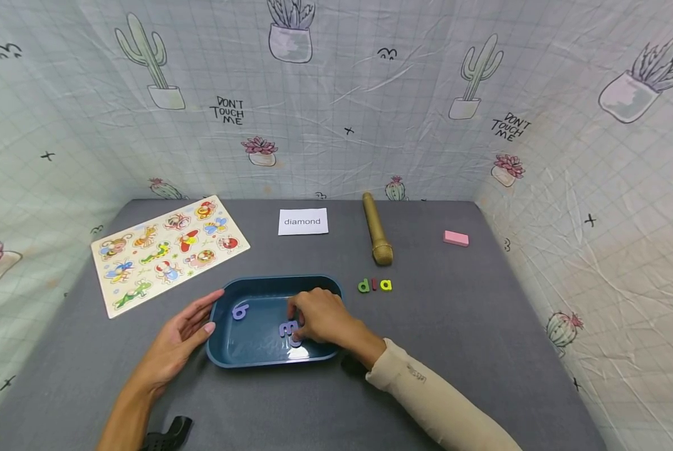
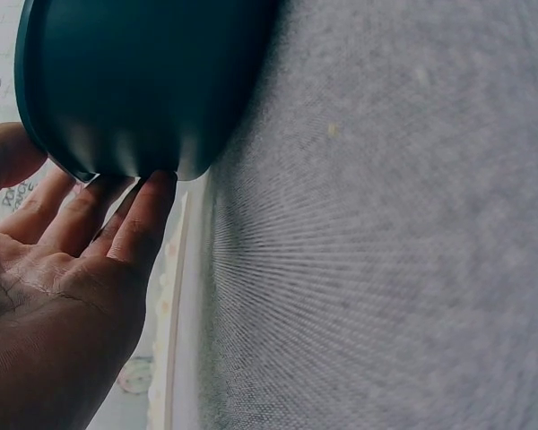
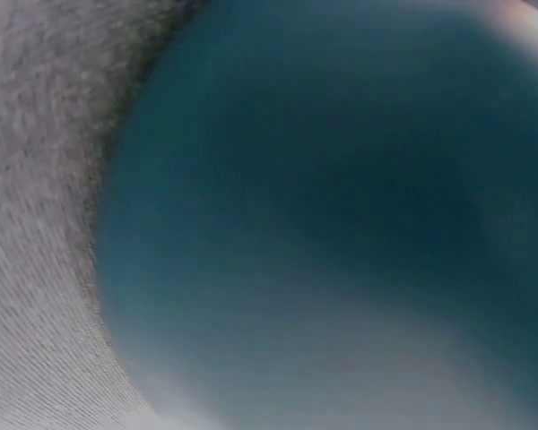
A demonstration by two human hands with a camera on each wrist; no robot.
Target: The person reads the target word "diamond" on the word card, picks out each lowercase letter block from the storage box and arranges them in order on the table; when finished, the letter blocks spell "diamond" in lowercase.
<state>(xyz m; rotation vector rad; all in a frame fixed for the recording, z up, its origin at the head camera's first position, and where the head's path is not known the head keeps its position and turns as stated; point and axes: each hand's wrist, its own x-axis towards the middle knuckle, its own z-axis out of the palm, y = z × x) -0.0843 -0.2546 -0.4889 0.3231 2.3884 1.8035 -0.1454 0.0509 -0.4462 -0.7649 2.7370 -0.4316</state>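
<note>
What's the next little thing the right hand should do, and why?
I think the right hand should lift the purple, plastic-looking letter m out of the blue, rectangular tray. The white, rectangular paper card says "diamond", and the green letter d, red letter i and yellow letter a lie in a row outside, so m seems next. The hand is right beside it.

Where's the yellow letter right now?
In the head view, the yellow letter sits right of the blue tray, at the right end of a letter row, below the gold microphone.
</note>
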